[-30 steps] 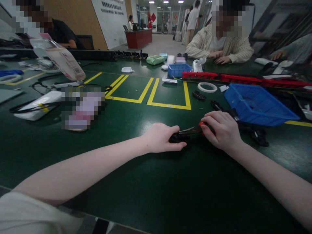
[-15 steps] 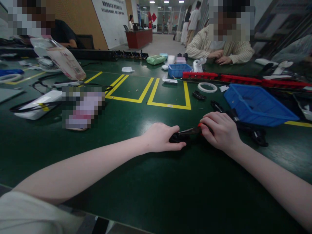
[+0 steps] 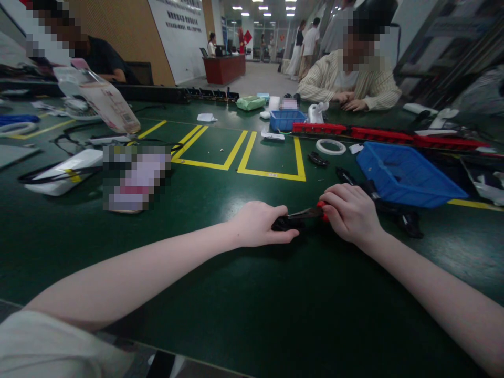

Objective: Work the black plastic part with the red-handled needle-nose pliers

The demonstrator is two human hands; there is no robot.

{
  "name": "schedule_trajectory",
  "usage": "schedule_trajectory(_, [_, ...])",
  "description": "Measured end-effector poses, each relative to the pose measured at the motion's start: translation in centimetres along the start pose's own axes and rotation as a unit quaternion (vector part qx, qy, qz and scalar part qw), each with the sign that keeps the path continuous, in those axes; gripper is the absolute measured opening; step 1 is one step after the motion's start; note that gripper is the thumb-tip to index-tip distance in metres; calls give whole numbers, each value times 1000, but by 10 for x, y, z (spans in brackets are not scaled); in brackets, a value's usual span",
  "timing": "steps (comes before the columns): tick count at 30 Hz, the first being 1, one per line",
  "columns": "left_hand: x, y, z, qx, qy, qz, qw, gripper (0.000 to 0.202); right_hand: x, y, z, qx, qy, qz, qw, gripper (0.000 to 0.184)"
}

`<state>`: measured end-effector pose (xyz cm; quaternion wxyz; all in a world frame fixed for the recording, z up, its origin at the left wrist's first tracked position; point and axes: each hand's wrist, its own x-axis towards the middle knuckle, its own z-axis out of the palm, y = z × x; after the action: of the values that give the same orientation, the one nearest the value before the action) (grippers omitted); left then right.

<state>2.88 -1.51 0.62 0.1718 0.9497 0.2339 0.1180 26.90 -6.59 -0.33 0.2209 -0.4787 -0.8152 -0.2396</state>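
My left hand (image 3: 258, 224) lies on the green table (image 3: 252, 294) with its fingers closed over a small black part (image 3: 285, 223). Just to the right, my right hand (image 3: 348, 212) grips the red handles of a pair of pliers (image 3: 311, 212). The pliers' dark jaws point left and meet the black part. The hands are a few centimetres apart. More black parts (image 3: 407, 223) lie on the table just behind my right hand.
A blue bin (image 3: 405, 176) stands at the right, a smaller blue bin (image 3: 286, 119) farther back. A white tape ring (image 3: 331, 146), red rails (image 3: 389, 135) and yellow floor-tape outlines (image 3: 271, 173) lie beyond. White packages (image 3: 65, 170) sit left. Other people work across the table.
Both hands hold their places on the part and the pliers. The view has tilted slightly, so the far objects sit a little lower and to the left.
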Motion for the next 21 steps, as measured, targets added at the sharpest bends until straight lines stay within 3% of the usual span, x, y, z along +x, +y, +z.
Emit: schedule_trajectory(21, [0, 0, -1, -14, -8, 8, 1000, 40, -2, 2, 3, -28, 14, 12, 999, 31])
